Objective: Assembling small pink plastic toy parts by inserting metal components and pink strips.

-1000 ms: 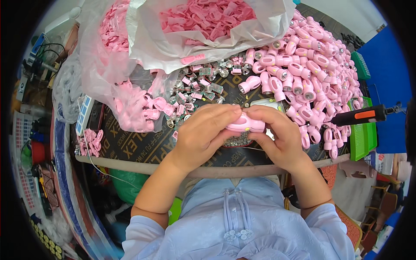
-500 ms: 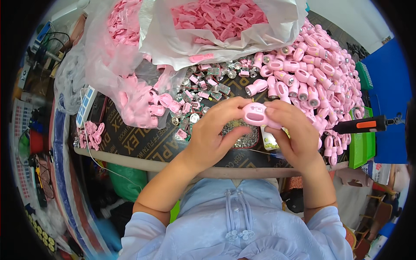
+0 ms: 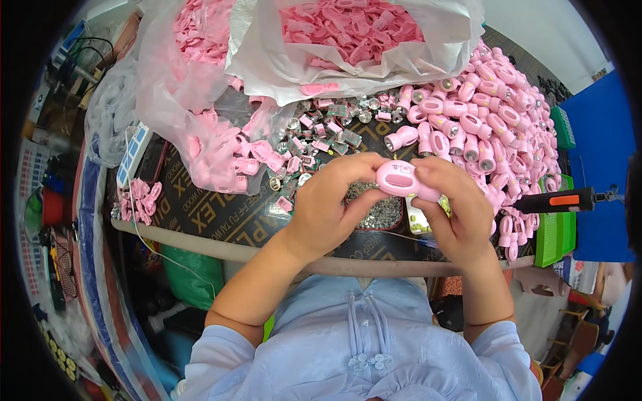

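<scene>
Between my two hands, above the near part of the table, is a small pink toy flashlight (image 3: 403,179) with an oval handle opening and a small printed picture. My left hand (image 3: 334,197) pinches its left end with thumb and forefinger. Fingers of my right hand (image 3: 458,204) grip its right end. Beneath the hands sits a container of small metal screws (image 3: 376,214), partly hidden. Next to it lies a white and yellow-green item (image 3: 418,217), mostly covered by my right hand. Loose circuit parts with pink pieces and silver reflectors (image 3: 321,137) are scattered beyond my left hand.
A large heap of pink flashlights (image 3: 491,127) covers the right side. A white sack (image 3: 267,73) of pink shells stands at the back, beside a clear bag (image 3: 200,144) of pink parts. An electric screwdriver (image 3: 558,200) hangs at right over a green basket (image 3: 555,234).
Both hands still hold the flashlight, which has turned slightly and its right end dips a little. The whole view has shifted slightly.
</scene>
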`<state>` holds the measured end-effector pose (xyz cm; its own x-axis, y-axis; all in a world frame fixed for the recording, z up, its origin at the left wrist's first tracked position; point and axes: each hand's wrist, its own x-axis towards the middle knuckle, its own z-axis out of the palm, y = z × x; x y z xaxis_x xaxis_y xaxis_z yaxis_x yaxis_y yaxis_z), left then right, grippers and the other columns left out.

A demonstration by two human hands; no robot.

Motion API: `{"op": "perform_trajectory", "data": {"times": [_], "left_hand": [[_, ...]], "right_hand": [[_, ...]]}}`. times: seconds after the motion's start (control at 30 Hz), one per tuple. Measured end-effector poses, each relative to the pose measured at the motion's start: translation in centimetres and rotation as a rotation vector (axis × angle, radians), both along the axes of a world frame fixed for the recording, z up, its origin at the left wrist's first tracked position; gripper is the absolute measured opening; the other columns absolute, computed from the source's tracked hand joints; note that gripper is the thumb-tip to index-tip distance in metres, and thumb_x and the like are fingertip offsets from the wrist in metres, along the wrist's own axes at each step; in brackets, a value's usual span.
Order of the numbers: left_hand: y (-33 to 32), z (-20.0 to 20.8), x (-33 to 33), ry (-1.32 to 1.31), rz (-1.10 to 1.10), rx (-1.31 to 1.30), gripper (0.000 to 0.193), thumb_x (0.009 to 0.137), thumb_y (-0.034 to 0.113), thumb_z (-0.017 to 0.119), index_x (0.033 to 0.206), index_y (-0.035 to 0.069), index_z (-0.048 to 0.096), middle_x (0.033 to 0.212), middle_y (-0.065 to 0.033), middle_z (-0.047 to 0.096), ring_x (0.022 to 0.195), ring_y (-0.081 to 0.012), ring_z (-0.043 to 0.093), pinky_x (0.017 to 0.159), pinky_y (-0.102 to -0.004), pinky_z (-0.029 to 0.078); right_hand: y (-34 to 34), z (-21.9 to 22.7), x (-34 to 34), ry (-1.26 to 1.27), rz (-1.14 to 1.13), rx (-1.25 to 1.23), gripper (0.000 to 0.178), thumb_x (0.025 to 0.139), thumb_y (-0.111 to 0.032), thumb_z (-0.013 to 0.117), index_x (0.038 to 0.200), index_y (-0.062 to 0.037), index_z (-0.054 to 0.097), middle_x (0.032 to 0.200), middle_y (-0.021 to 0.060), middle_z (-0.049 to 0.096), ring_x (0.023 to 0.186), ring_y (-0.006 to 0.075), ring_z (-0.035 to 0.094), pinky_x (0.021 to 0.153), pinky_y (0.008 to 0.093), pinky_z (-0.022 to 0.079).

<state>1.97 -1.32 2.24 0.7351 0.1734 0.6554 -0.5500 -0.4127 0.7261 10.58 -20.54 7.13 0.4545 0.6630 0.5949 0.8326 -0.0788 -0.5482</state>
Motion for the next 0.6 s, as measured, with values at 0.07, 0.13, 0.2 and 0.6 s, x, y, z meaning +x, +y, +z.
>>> {"op": "perform_trajectory", "data": {"times": [0.07,0.13,0.2,0.6], "left_hand": [[-0.1,0.3,0.0,0.025,0.001,-0.136,0.033,0.081,0.002,0.077,0.112,0.003,0.064,0.114,-0.0164,0.068,0.102,-0.0322,0.068,0.088,-0.0383,0.055],[0.5,1.6,0.3,-0.016,0.027,0.221,0.044,0.079,0.005,0.080,0.119,0.001,0.062,0.115,-0.0169,0.069,0.104,-0.0317,0.068,0.092,-0.0377,0.055],[0.6,1.4,0.5,-0.049,-0.013,0.233,0.048,0.078,0.006,0.080,0.122,0.001,0.062,0.116,-0.0167,0.069,0.104,-0.0326,0.067,0.091,-0.0393,0.055],[0.1,1.8,-0.6,0.202,-0.009,0.200,0.038,0.081,0.009,0.077,0.117,0.002,0.066,0.111,-0.0149,0.071,0.097,-0.0294,0.070,0.084,-0.0362,0.056]], "right_hand": [[-0.2,-0.2,0.1,0.030,0.006,-0.009,0.037,0.082,0.002,0.074,0.118,-0.0010,0.064,0.115,0.0176,0.068,0.105,0.0328,0.067,0.088,0.0378,0.055],[-0.4,-0.3,0.1,0.060,0.003,-0.020,0.037,0.082,0.002,0.074,0.118,-0.0013,0.064,0.115,0.0174,0.068,0.105,0.0331,0.067,0.089,0.0384,0.055],[-0.2,-0.2,-0.1,0.072,0.052,0.001,0.039,0.081,0.002,0.074,0.118,-0.0010,0.063,0.115,0.0169,0.068,0.105,0.0337,0.067,0.090,0.0396,0.054],[-0.6,-2.8,-1.2,0.672,0.011,0.055,0.032,0.089,0.000,0.070,0.120,0.0016,0.061,0.111,0.0127,0.068,0.103,0.0192,0.066,0.087,0.0310,0.054]]}}
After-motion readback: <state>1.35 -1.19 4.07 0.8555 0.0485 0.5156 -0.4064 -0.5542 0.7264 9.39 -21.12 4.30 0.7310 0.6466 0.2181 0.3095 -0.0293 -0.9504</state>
